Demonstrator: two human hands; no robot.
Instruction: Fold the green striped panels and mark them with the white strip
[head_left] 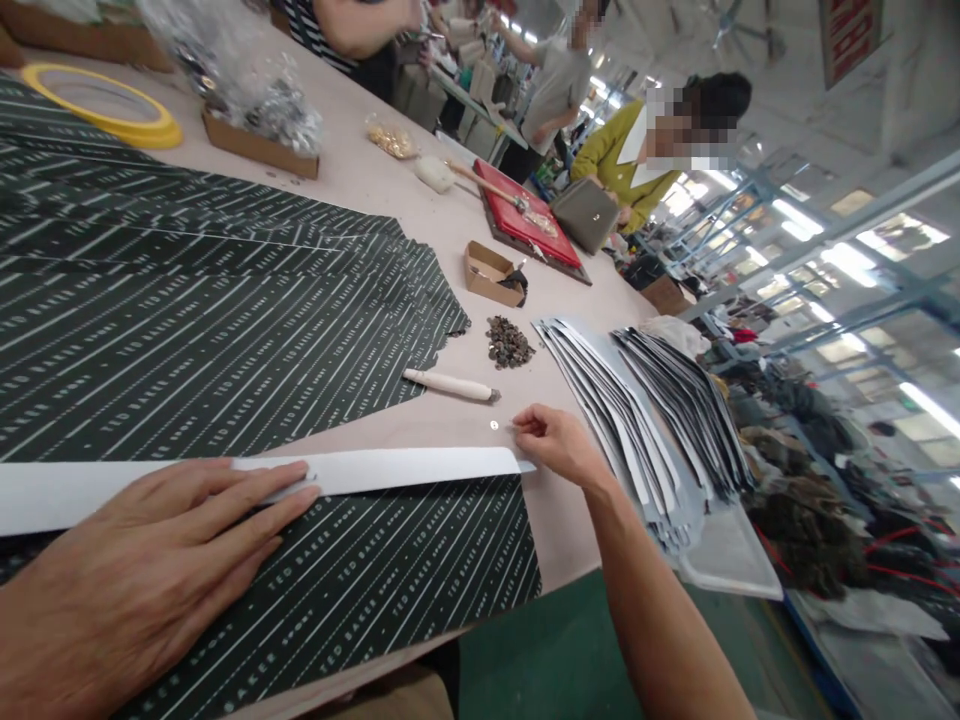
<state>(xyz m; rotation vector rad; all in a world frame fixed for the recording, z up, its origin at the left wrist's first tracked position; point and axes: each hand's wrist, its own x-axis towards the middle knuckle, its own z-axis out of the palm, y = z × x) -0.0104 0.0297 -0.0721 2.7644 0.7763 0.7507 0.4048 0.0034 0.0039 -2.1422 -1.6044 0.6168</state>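
Note:
My left hand [172, 540] lies flat with fingers stretched out on a long white strip [405, 468]. The strip rests across dark fabric [247, 340] printed with white diagonal lines and lettering. At the strip's right end, my right hand [559, 440] has its fingers curled together; whatever they pinch, if anything, is too small to make out. Just left of those fingertips, a small shiny disc [494, 425] sits on the table. A tool with a pale handle [454, 386] lies beyond it, its left end touching the fabric edge.
Beyond the tool are a pile of small dark metal pieces [510, 342] and a little cardboard box [491, 275]. Stacked white-and-dark strips [622, 420] lie to the right. Yellow tape [150, 130], a red board [525, 215] and a mallet [439, 173] stand farther back. A person in a yellow-green top [607, 150] works opposite.

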